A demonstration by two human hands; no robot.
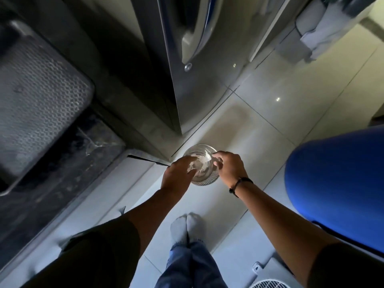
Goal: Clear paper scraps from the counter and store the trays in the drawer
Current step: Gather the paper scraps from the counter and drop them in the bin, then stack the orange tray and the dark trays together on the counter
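The head view looked straight down past both forearms to a pale tiled floor (270,125), with socked feet (187,227) together below. On the floor, in the corner between the steel refrigerator (199,65) and the dark counter (62,173), stood a small round waste bin (204,177) with a perforated metal wall. White paper scraps (199,163) lay crumpled in its mouth.

The left hand (176,175) reached over the bin's near rim, fingers curled and pointing into the opening; it seemed to be pressing or letting go of scraps, though whether it still pinched any could not be told. The right hand (228,166), with a dark cord bracelet (239,185) at the wrist, was bent over the far right rim, fingertips pinched on what looked like a bit of white paper or the liner edge.

On the counter sat a dark tray (39,104) with a honeycomb surface, its rim raised; no drawer showed.

The step appeared to be dropping the scraps. To do it well, both hands would want to open low inside the mouth so light pieces fall in and none drift onto the tiles, with one hand steadying the rim against tipping. A blue rounded object (336,188) stood close on the right, so elbows needed care when drawing back.
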